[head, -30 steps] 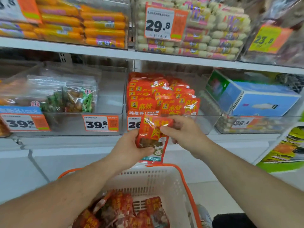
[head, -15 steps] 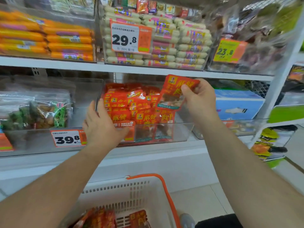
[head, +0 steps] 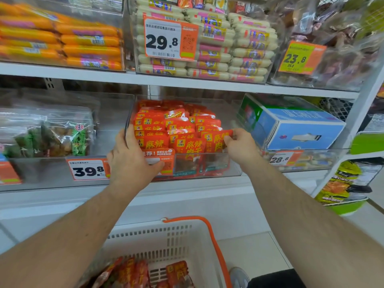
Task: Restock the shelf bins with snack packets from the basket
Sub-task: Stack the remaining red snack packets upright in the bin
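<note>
we steady the clear bin (head: 207,165) with our left hand (head: 128,161), its fingers gripping the corner, while our right hand (head: 241,146) pinches the red packet (head: 216,140), probably best slid upright into the front row.

The clear bin (head: 207,163) is see-through hard plastic, smooth, with a faint sheen on its front wall. The red snack packets (head: 187,146) inside it are glossy film that catches white glare along the creases. The basket (head: 176,242) is matt white plastic with slotted walls, and its orange handle (head: 216,242) looks smooth and slightly shiny. The shelf board (head: 104,76) looks like white painted metal, even and dull. The blue box (head: 295,129) is matt cardboard. The price tag (head: 88,170) is printed paper or card. The sausage sticks (head: 245,55) above are wrapped in shiny plastic skin.
</note>
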The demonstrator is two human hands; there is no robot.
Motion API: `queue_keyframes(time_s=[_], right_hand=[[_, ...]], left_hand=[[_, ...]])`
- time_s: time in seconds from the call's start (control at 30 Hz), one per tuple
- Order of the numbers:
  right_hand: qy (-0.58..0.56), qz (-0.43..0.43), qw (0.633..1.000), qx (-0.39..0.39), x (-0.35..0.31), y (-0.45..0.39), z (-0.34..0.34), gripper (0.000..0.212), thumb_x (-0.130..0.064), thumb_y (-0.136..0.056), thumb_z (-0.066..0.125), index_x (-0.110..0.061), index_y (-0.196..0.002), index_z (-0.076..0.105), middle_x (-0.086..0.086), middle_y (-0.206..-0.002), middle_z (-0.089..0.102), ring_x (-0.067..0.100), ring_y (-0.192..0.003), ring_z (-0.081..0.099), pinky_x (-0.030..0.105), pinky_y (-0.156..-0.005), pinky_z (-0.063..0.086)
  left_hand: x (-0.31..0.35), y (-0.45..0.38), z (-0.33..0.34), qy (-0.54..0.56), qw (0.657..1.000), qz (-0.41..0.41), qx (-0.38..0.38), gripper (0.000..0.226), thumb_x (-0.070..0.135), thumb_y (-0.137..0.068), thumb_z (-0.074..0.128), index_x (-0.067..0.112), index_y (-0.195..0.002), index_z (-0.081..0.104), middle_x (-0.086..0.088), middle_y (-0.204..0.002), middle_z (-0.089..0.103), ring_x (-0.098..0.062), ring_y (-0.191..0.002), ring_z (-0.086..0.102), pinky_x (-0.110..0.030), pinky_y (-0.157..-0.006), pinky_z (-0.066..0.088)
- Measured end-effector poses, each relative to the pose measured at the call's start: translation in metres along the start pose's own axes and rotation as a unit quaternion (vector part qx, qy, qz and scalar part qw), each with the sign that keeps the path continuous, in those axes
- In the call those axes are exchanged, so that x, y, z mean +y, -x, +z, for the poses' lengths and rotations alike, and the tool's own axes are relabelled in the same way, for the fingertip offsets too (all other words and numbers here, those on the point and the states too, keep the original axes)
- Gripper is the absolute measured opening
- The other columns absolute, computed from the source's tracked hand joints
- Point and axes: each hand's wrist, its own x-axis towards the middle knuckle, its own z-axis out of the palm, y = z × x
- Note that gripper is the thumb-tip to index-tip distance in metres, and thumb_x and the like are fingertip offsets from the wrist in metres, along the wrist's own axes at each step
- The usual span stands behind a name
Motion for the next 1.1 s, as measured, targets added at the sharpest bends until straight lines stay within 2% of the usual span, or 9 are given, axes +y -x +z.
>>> queue_keyframes(time_s=[0.17,0.47,0.6,0.67,0.73,0.8,0.87,0.97,1.1], right_hand=[[0.06,0.014,0.998,0.011,0.005,0.0,0.002,0.016,-0.024,-0.098,0.05,-0.025,-0.082,0.051,0.005,-0.099,0.066,0.028,-0.1,0.061,0.052,-0.096,0.049],[0.164,0.005,0.986,0.014,0.005,0.0,0.001,0.013,-0.023,-0.1,0.047,-0.015,-0.102,0.057,0.01,-0.101,0.064,0.03,-0.098,0.06,0.04,-0.088,0.05],[0.18,-0.033,0.977,0.107,0.011,0.006,0.003,0.028,-0.018,-0.093,0.052,-0.009,-0.118,0.059,0.013,-0.113,0.061,0.033,-0.105,0.057,0.038,-0.086,0.045],[0.186,-0.128,0.951,0.21,0.011,0.018,0.006,0.038,-0.013,-0.086,0.057,-0.006,-0.123,0.058,0.016,-0.119,0.055,0.035,-0.109,0.054,0.043,-0.091,0.044],[0.191,-0.279,0.91,0.242,0.007,0.039,0.018,0.038,-0.011,-0.077,0.057,-0.005,-0.114,0.061,0.017,-0.112,0.057,0.036,-0.102,0.056,0.045,-0.086,0.044],[0.208,-0.41,0.877,0.137,0.012,0.067,0.045,0.033,-0.013,-0.074,0.057,-0.005,-0.105,0.063,0.016,-0.101,0.061,0.035,-0.092,0.057,0.044,-0.077,0.046],[0.263,-0.48,0.835,-0.049,0.026,0.095,0.078,0.029,-0.013,-0.077,0.057,-0.005,-0.104,0.064,0.014,-0.096,0.064,0.035,-0.088,0.061,0.041,-0.074,0.047],[0.398,-0.385,0.755,-0.35,0.047,0.133,0.124,0.033,-0.017,-0.091,0.051,-0.013,-0.122,0.059,0.009,-0.116,0.064,0.031,-0.105,0.059,0.037,-0.086,0.047],[0.444,-0.208,0.716,-0.496,0.097,0.173,0.174,0.031,-0.013,-0.094,0.049,-0.016,-0.123,0.058,0.008,-0.113,0.065,0.024,-0.09,0.058,0.033,-0.076,0.048]], left_hand=[[-0.003,0.004,-0.002,-0.008,1.0,0.014,0.0,0.114,0.046,-0.066,0.084,0.015,-0.15,0.014,-0.013,-0.15,0.027,-0.035,-0.135,0.035,-0.055,-0.11,0.028],[-0.004,0.008,-0.006,0.028,0.999,-0.004,-0.015,0.108,0.035,-0.069,0.085,0.015,-0.15,0.017,-0.014,-0.158,0.014,-0.035,-0.141,0.025,-0.052,-0.114,0.023],[-0.012,0.035,-0.006,0.05,0.972,0.204,0.107,0.077,0.031,-0.071,0.074,0.012,-0.137,0.038,-0.014,-0.144,0.031,-0.033,-0.132,0.034,-0.046,-0.103,0.03],[-0.019,0.052,-0.004,0.025,0.951,0.304,0.047,0.056,0.04,-0.075,0.059,0.017,-0.126,0.05,-0.006,-0.127,0.053,-0.027,-0.115,0.053,-0.036,-0.092,0.031],[-0.03,0.066,-0.003,-0.005,0.939,0.316,-0.136,0.041,0.04,-0.085,0.056,0.022,-0.121,0.06,0.004,-0.117,0.065,-0.02,-0.104,0.063,-0.032,-0.089,0.033],[-0.05,0.08,0.003,-0.04,0.913,0.255,-0.314,0.028,0.03,-0.093,0.058,0.026,-0.12,0.065,0.008,-0.12,0.065,-0.014,-0.106,0.062,-0.029,-0.092,0.041],[-0.071,0.088,0.009,-0.06,0.897,0.204,-0.386,0.022,0.022,-0.093,0.059,0.028,-0.111,0.07,0.008,-0.116,0.069,-0.013,-0.104,0.063,-0.027,-0.09,0.047],[-0.094,0.101,0.014,-0.079,0.887,0.159,-0.426,0.018,0.02,-0.087,0.064,0.031,-0.098,0.073,0.01,-0.106,0.072,-0.012,-0.098,0.065,-0.022,-0.081,0.047],[-0.11,0.121,0.026,-0.124,0.86,0.169,-0.466,0.009,0.028,-0.084,0.065,0.032,-0.092,0.067,0.01,-0.099,0.069,-0.012,-0.089,0.061,-0.024,-0.073,0.046]])
